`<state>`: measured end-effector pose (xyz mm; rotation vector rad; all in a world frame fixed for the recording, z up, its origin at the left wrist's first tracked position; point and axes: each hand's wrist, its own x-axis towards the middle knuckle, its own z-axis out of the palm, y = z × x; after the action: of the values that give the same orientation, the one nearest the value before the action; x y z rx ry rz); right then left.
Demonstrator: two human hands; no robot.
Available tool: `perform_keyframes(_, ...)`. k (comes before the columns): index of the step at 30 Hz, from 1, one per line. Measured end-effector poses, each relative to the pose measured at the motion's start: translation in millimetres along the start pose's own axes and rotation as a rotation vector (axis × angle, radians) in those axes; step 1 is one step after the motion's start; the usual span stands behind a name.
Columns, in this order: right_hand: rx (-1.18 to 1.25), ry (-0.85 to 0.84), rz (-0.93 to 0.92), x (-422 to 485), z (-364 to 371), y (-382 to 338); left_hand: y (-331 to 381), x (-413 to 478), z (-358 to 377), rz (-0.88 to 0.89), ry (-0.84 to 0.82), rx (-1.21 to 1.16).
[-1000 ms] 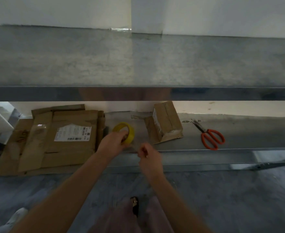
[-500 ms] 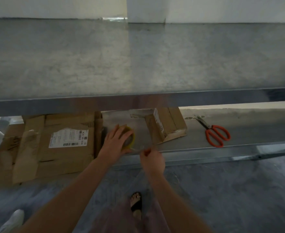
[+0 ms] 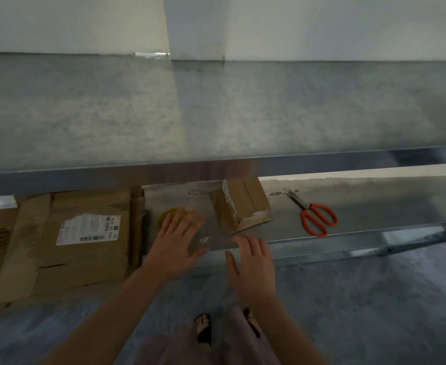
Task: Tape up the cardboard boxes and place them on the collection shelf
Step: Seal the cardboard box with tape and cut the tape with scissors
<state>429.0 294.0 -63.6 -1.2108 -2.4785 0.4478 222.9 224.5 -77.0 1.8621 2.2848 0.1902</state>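
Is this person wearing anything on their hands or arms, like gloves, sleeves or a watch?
No. The left hand and the right hand are bare, with no gloves. The left forearm and right forearm are uncovered as well: no sleeve comes into view, and no watch or bracelet shows at either wrist. The picture is too blurred to rule out a thin ring.

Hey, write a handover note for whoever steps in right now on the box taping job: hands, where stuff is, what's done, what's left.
Left hand: open, fingers spread over the yellow tape roll on the lower shelf; contact unclear.
Right hand: open near the shelf's front edge, holding nothing.
Small box sits just right of the tape, scissors further right, flattened cardboard at left.
Done: unclear whether the small box is sealed.
Left: tape the boxes and move them to the collection shelf.
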Motion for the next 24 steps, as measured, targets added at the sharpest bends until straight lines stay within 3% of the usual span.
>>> perform_keyframes(5, -0.111, 0.098, -0.119, 19.6, -39.5, 55.2, 56.6, 14.4, -4.2, -0.025, 0.083, -0.042)
perform_keyframes(11, -0.138, -0.069, -0.124, 61.7, -58.1, 109.4, 104.5, 32.7, -1.4, -0.114, 0.174, -0.153)
perform_keyframes(14, 0.022, -0.173, -0.176, 81.2, -58.1, 116.7, 119.3, 35.4, 5.1, -0.227, 0.19, -0.254)
perform_keyframes(18, 0.383, -0.403, -0.118, 89.0, -52.6, 111.0, 140.9, 38.7, 8.9, -0.408, 0.179, -0.597)
perform_keyframes(21, 0.524, -0.331, -0.125, 86.3, -48.7, 111.6, 143.2, 41.2, 10.5, -0.525, 0.288, -0.863)
perform_keyframes(24, 0.582, -0.325, -0.069, 88.4, -51.2, 113.9, 138.1, 47.7, 3.2, -0.534, 0.319, -0.831)
